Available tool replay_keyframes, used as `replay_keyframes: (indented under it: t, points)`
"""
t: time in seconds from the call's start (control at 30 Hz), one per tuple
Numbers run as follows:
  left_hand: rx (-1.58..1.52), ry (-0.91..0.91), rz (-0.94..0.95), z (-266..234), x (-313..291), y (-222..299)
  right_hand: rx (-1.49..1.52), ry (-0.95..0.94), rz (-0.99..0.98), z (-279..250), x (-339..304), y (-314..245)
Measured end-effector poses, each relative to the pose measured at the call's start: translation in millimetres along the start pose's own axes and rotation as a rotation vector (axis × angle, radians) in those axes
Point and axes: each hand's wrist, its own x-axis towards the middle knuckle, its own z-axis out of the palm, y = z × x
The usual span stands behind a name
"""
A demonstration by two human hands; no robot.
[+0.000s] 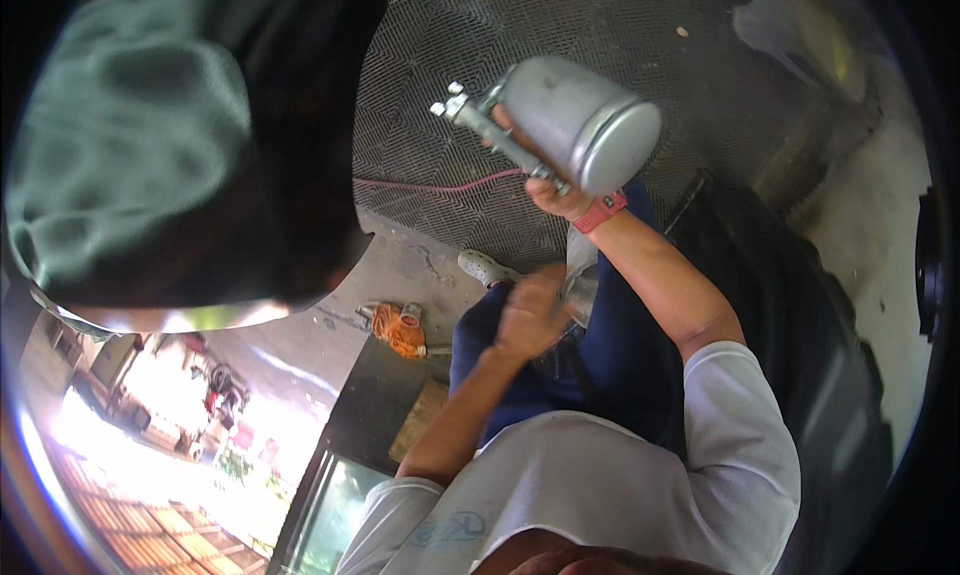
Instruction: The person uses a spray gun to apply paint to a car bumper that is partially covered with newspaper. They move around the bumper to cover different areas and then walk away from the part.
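Note:
A silver suction-feed spray gun with its metal cup (575, 120) is raised in front of me, tilted so the cup's round base faces toward the right. My right hand (560, 190), with a red watch at the wrist, is wrapped round the gun's handle. Two pale knobs stick out at the handle's far end. Over my lap, my left hand (535, 310) is smeared by motion, so its fingers cannot be made out. Close beside it, between my legs, is a greyish, see-through container (580, 290); whether the hand touches it is unclear.
A pink hose (440, 186) crosses the dark ribbed floor mat (450, 65). An orange cloth (398, 333) with a small can (411, 315) lies left of my feet. A large green-black shape (150, 155) blocks the upper left. A big black tyre-like object (790, 375) stands at right.

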Motion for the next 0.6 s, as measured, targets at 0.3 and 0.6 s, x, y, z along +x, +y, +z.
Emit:
replay_keyframes:
  t: [0.3, 0.6]
  points:
    - [-0.03, -0.452, -0.287, 81, 179, 180, 0.151, -0.307, -0.086, -53, 93, 84]
    - [-0.118, -0.395, -0.43, 93, 223, 183, 0.174, -0.359, 0.012, -50, 177, 133]
